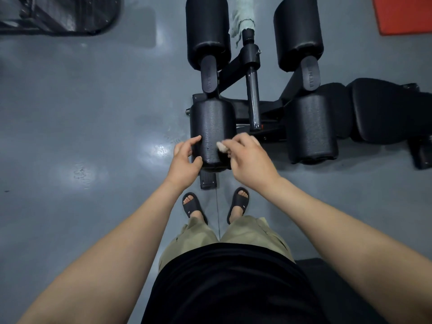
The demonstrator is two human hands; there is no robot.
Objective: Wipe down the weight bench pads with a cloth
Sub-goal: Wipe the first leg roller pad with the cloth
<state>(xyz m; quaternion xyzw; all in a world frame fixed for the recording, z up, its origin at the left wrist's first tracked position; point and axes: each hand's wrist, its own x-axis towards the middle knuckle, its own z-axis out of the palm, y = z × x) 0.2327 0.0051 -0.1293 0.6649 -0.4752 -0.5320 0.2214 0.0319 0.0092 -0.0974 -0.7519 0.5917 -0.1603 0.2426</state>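
- The left hand [185,160] is gripping the near roller pad [211,127] by its left side.
- The right hand [250,157] is pinching a small pale wad [221,146] against that pad.
- The greenish cloth [243,17] is hanging on the centre post [253,90], well beyond both hands.

1. The bare left forearm [117,242] runs from the lower left corner up to the middle of the frame, with the wrist about straight.
2. The left grip [184,160] curves its forefinger and thumb round the left side of a roller pad [211,127], touching it.
3. The bare right forearm [339,220] comes in from the lower right edge toward the centre.
4. The right grip [251,157], back of the hand up, pinches a pale wad [221,146] at its fingertips against the same pad.
5. The two grips are near each other but apart.
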